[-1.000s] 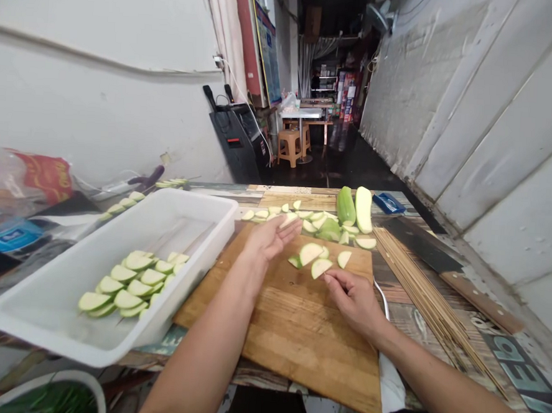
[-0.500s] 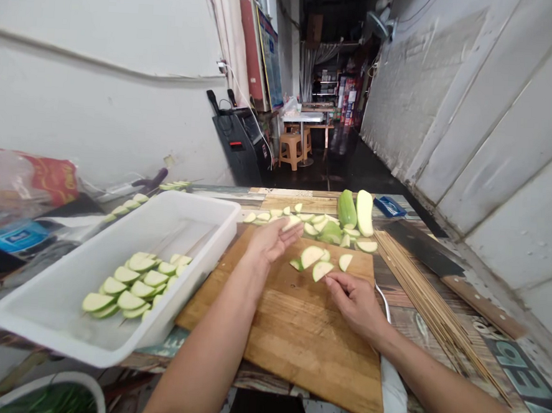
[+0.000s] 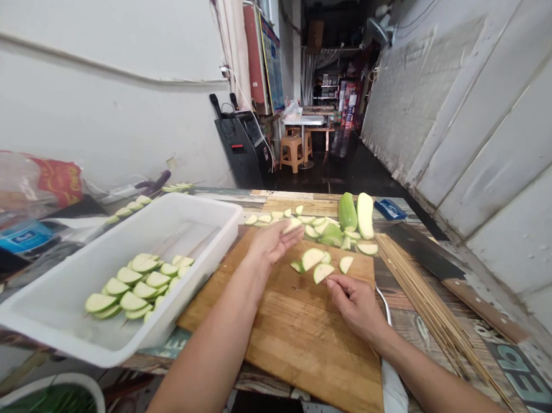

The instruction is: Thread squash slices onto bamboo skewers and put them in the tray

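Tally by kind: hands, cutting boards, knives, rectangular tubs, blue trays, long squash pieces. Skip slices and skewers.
Hands (left hand, right hand): 2
Cutting board: 1
Knife: 1
Rectangular tub: 1
Blue tray: 1
Long squash pieces: 2
Total: 8

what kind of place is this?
Likely a small eatery's prep spot: half-round vegetable slices on a wooden cutting board, a bundle of thin wooden sticks, and a table with plastic stools farther back.

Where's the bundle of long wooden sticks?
In the head view, the bundle of thin tan wooden sticks lies on the right, between the brown wooden cutting board and the dark-bladed knife.
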Motion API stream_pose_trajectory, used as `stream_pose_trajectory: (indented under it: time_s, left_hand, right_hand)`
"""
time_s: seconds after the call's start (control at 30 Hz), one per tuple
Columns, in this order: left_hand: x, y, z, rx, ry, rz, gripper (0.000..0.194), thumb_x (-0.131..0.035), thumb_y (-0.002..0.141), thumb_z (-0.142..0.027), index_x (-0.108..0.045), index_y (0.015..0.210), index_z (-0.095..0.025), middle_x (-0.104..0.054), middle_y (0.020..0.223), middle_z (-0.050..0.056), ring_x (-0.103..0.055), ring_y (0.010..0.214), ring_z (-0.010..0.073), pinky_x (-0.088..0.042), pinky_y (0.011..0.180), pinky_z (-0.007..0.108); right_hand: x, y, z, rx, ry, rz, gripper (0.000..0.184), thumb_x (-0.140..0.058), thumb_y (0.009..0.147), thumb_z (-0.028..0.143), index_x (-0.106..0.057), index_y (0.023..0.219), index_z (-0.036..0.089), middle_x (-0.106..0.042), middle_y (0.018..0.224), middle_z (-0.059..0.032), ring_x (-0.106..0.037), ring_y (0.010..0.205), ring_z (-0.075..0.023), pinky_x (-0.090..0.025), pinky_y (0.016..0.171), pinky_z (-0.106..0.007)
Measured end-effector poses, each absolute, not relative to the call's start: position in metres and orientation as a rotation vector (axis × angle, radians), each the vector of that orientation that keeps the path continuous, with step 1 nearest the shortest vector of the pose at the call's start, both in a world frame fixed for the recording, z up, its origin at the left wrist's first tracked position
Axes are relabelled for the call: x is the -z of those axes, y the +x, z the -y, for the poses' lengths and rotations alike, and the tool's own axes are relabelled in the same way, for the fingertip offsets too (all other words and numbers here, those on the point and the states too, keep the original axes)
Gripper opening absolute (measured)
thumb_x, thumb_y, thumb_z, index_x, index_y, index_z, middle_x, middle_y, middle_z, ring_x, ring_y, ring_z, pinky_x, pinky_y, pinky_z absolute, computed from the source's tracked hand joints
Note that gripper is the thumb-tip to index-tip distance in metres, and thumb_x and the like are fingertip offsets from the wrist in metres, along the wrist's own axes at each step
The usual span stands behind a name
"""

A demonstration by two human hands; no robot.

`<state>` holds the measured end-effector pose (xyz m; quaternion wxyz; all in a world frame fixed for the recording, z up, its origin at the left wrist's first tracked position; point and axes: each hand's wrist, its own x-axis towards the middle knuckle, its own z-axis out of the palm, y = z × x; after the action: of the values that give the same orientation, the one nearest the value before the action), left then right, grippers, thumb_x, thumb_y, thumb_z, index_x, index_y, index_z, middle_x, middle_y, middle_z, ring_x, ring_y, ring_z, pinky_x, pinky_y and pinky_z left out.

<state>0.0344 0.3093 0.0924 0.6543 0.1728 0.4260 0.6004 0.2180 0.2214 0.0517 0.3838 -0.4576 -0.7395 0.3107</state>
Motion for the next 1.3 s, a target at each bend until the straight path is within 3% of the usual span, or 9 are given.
stream_pose_trajectory:
  time_s: [0.4,0.9,1.3]
  left_hand:
    - [-0.0927,0.0347,-0.3086,-1.356,0.409,-0.971,0.004,-0.05,0.079,-0.007,-0.049,0.082,-0.009,-0.064,0.082,0.016,-0.064,0.082,0.0243,-0.054,0.072,0.034]
    - [-0.0921,0.0362,-0.3073,-1.371,0.517,-0.995,0.003,-0.05,0.078,-0.006,-0.05,0.079,-0.009,-0.064,0.079,0.012,-0.065,0.079,0.0237,-0.052,0.076,0.037]
    - [-0.0903,0.0373,-0.3075,-1.339,0.496,-0.975,0.004,-0.051,0.078,-0.005,-0.051,0.08,-0.008,-0.064,0.082,0.014,-0.064,0.082,0.0252,-0.053,0.076,0.038]
  right_hand:
    - [-0.055,0.2169,-0.2207,-0.795,-1.152,1.873,0.027,-0.04,0.084,0.031,-0.059,0.071,0.017,-0.049,0.057,0.0007,-0.045,0.055,-0.0129,-0.034,0.052,-0.022]
    - [-0.0548,0.2158,-0.2204,-0.815,-1.178,1.873,0.028,-0.038,0.084,0.03,-0.058,0.07,0.016,-0.037,0.051,0.0029,-0.036,0.049,-0.0114,-0.028,0.047,-0.021]
    - [-0.0486,0.214,-0.2228,-0.784,-1.197,1.866,0.027,-0.04,0.084,0.028,-0.058,0.07,0.014,-0.045,0.055,0.0021,-0.041,0.053,-0.0108,-0.031,0.051,-0.021]
